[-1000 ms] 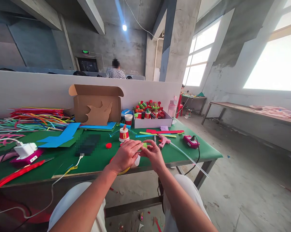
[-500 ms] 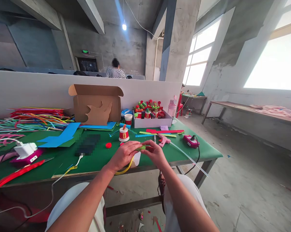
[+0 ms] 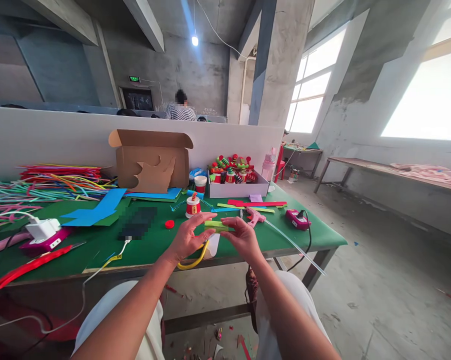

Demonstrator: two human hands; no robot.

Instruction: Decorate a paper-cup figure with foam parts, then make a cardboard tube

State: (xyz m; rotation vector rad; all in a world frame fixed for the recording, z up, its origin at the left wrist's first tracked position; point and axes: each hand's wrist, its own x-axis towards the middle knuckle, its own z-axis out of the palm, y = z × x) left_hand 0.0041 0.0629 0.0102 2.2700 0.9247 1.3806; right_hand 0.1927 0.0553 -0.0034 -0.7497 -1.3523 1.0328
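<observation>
The left hand (image 3: 190, 236) and right hand (image 3: 241, 237) each pinch one end of a green strip (image 3: 217, 225) between thumb and fingertips (fingers otherwise loosely spread), holding it level just above the bench (image 3: 150, 250) near its front edge. A pink glue gun (image 3: 256, 217) lies at two o'clock; open bench lies at nine.

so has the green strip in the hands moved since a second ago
Yes. The green strip has come up off the table edge toward the red-and-white paper cup, pinched between left hand and right hand.
</observation>
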